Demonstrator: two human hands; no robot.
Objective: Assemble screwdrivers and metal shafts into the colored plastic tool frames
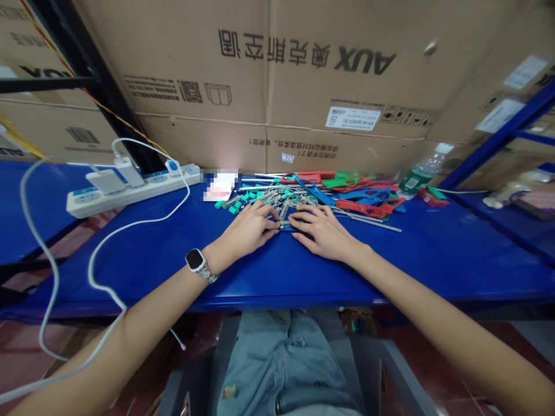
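My left hand (254, 227) and my right hand (323, 231) come close together over the blue tabletop (277, 271). Between their fingertips is a small metallic item with a blue part (286, 227), too small to name. The fingers of both hands are bent around it, the left thumb and index near its left end, the right fingers at its right. Just behind the hands lies a pile of small metal pieces (284, 196), with green-capped pieces (236, 207) on its left. Red scissors-like tools (362, 207) and blue ones (314, 189) lie at its right.
A white power strip (130, 192) with chargers stands at the left, its white cable (92, 254) looping over the table and my left forearm. A plastic bottle (422, 173) stands at the right. Behind rises a large cardboard box (277, 98). Metal rods (373, 221) reach out rightward.
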